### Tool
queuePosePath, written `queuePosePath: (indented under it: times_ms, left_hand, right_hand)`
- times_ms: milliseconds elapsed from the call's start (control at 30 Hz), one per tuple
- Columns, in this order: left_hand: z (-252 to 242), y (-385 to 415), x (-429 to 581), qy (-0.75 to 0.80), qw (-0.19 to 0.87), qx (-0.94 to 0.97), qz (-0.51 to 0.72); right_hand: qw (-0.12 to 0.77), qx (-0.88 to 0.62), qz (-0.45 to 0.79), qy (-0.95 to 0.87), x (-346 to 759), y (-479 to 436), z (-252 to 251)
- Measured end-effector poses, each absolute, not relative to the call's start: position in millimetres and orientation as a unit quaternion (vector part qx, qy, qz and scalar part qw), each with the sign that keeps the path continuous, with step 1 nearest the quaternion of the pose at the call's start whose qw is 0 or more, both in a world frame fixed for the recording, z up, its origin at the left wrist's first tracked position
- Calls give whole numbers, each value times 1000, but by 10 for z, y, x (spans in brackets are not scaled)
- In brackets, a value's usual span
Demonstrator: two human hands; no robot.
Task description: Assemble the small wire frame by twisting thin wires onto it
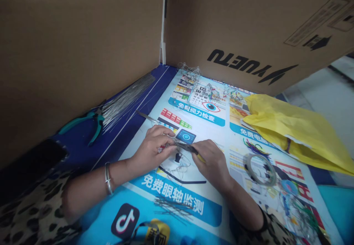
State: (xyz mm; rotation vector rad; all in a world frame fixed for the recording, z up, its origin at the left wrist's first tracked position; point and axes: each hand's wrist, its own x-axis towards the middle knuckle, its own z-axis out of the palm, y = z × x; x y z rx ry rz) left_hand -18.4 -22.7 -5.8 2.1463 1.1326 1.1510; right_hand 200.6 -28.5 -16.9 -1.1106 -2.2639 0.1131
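My left hand (153, 147) is closed in a pinch on a small piece with red bits and thin wire at the middle of the printed poster (193, 119) that covers the table. My right hand (212, 160) is closed round a small pair of pliers (188, 148) with yellow handles; their dark jaws point left and meet the piece at my left fingertips. A silver bangle sits on my left wrist. Fine wire loops lie on the poster just under both hands.
A bundle of straight steel wires (124, 101) and teal-handled pliers (88, 123) lie at the left. A yellow plastic bag (293, 130) lies at the right, a tape roll (260, 169) nearer. Cut wire bits (171, 204) lie near me. Cardboard walls (83, 42) stand behind.
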Motion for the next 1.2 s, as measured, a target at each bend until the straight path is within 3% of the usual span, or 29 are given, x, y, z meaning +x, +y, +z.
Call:
queuePosePath:
  times_ms: [233, 633, 1200]
  left_hand:
    - [-60, -224, -193, 401, 227, 794, 396]
    - [-132, -280, -241, 459, 198, 813, 299]
    - [-162, -228, -189, 456, 234, 810, 287]
  right_hand:
    - [298, -417, 27, -858, 1991, -313, -148]
    - [182, -422, -108, -882, 2021, -325, -76]
    - [119, -425, -119, -889, 1986, -329, -74]
